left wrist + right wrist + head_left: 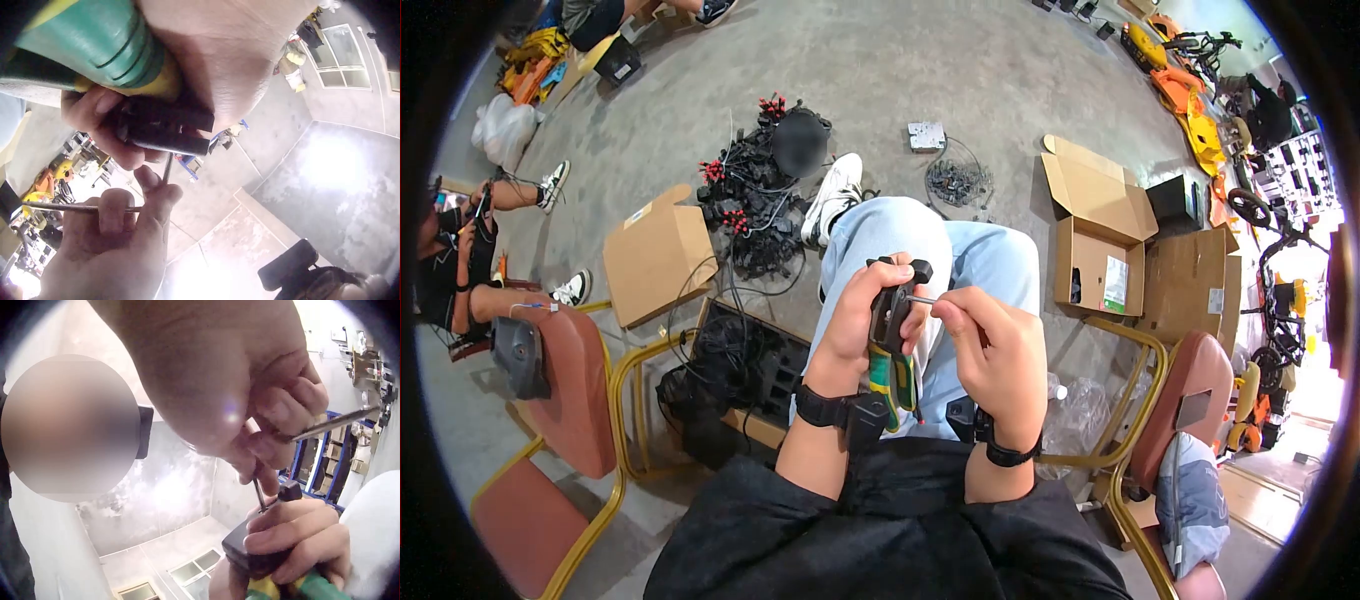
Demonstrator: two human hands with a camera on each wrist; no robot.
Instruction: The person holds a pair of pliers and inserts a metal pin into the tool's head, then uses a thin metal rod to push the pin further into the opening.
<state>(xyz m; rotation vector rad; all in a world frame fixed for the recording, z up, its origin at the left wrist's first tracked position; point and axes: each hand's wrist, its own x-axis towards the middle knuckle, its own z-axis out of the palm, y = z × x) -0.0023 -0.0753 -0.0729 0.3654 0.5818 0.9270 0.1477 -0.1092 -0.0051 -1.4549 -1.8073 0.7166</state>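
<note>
My left hand (852, 318) grips a tool with two green-and-yellow handles (880, 375), which look like pliers. At its top end, a dark block-shaped part (164, 128) lies between the fingers, with a slot showing in the left wrist view. My right hand (1006, 350) pinches a thin bent metal rod, apparently an L-shaped hex key (337, 425). Its long arm sticks out past the fingers, while the short arm points at the dark part, its tip right at the surface. Both hands are held over the lap.
Black cable parts (750, 200) lie heaped on the floor ahead, beside a flattened carton (660, 255). An open cardboard box (1100, 250) stands to the right. Brown chairs (565, 390) flank me, and another person (475, 240) sits at the left.
</note>
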